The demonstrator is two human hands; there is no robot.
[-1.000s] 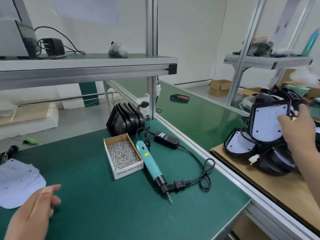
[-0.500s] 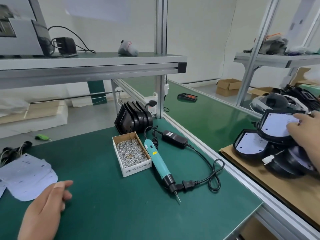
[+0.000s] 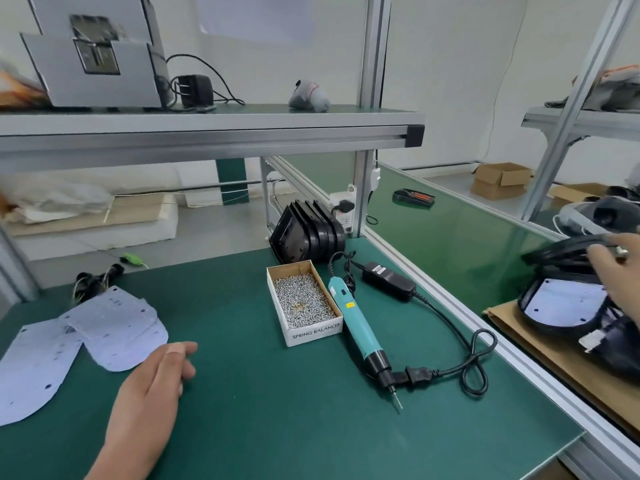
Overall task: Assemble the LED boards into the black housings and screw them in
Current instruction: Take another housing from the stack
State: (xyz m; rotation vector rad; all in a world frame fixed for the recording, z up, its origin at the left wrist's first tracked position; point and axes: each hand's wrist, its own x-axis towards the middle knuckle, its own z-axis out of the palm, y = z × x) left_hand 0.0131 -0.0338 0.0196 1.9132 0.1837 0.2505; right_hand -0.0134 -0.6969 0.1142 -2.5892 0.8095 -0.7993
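Black housings [image 3: 554, 252] are lying at 3 o'clock, where we are touching one with our right hand [image 3: 618, 271], though we cannot tell its grip; our left hand [image 3: 152, 386] is hovering relaxed and empty beside boards [image 3: 110, 323] at 8 o'clock.

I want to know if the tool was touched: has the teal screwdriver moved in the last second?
No. The teal screwdriver lies along the right side of the screw box as before; only the camera shifted.

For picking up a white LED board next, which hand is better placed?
Left. The left hand is open right beside the LED boards on the green mat; the right hand is far off at the housings on the cardboard.
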